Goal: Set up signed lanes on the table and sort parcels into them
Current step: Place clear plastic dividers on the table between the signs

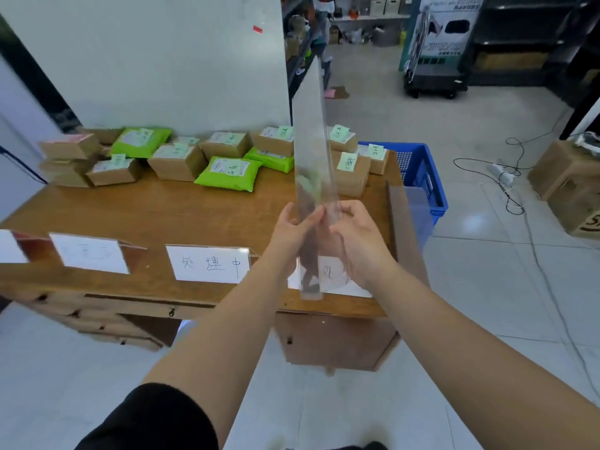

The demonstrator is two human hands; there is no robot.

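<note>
Both arms outstretched over near edge of counter [194, 206]. Left hand [293, 228] & right hand [357, 235] gripped long clear acrylic strip [313, 151] low down, held upright above rightmost sign card [334, 274]. Parcels [177, 160] lay along far edge w/ blue basket [418, 170] beside.

Head view looks forward and down over the table [194, 206].
</note>
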